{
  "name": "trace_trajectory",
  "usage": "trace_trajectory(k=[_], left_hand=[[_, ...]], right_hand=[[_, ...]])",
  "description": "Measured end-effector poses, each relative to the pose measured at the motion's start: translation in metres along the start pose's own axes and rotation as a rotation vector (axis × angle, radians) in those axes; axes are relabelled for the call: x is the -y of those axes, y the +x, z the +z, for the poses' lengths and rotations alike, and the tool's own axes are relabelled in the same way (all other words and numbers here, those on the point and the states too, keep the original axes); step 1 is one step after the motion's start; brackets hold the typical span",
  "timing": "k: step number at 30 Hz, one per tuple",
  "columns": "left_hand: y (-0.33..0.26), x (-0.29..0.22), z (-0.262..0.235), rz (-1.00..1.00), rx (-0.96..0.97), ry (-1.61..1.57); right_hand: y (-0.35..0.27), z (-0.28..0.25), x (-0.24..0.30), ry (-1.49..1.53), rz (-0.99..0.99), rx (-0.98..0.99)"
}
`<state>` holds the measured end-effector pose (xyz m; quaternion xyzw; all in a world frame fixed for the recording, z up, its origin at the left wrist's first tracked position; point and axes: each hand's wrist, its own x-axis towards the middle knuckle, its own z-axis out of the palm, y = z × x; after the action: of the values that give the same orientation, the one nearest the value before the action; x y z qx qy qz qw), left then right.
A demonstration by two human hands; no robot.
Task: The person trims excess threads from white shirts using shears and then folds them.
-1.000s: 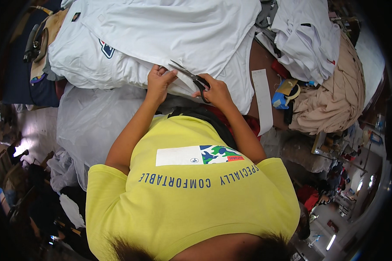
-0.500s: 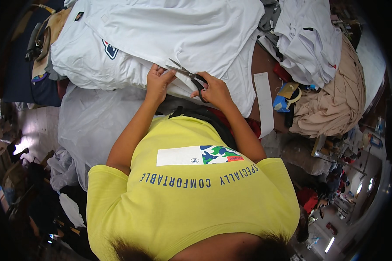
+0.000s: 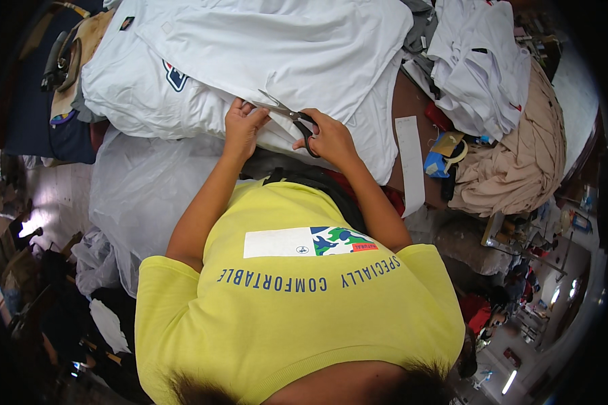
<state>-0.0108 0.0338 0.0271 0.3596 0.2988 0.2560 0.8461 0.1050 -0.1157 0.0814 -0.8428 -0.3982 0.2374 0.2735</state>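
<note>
Right hand [image 3: 327,138]: one pair of scissors [image 3: 294,116]

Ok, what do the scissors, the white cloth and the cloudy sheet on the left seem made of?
Scissors: blades probably steel, grey with a slight metallic sheen; handles black, perhaps plastic, though coated metal is possible.
White cloth: likely cotton or blended knit, matte, lying in soft folds.
Cloudy sheet: thin plastic film, it seems, translucent with faintly shiny creases.
</note>
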Motion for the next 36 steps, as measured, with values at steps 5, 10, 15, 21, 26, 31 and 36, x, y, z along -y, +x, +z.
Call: trace_trajectory(k=[5, 10, 15, 21, 26, 31, 36], left_hand=[[0.001, -0.005, -0.001, -0.014, -0.003, -0.024], [0.008, -0.005, -0.008, 0.002, -0.020, -0.041], [0.007, -0.004, -0.010, 0.025, -0.005, -0.017], [0.006, -0.012, -0.005, 0.023, -0.023, -0.032], [0.015, -0.010, -0.018, 0.040, -0.041, -0.070], [0.012, -0.011, -0.016, 0.049, -0.033, -0.048], [0.012, -0.015, -0.014, 0.042, -0.045, -0.028]], right_hand=[[0.002, 0.010, -0.016, 0.044, 0.014, 0.015], [-0.002, 0.015, -0.025, 0.107, -0.004, -0.031], [0.007, 0.010, -0.002, -0.002, -0.048, -0.043], [0.013, 0.015, -0.011, 0.022, -0.042, -0.002], [0.011, 0.015, -0.010, 0.058, -0.027, 0.009], [0.020, 0.015, 0.008, -0.028, -0.051, -0.038], [0.024, 0.015, 0.007, 0.003, 0.001, 0.062]])
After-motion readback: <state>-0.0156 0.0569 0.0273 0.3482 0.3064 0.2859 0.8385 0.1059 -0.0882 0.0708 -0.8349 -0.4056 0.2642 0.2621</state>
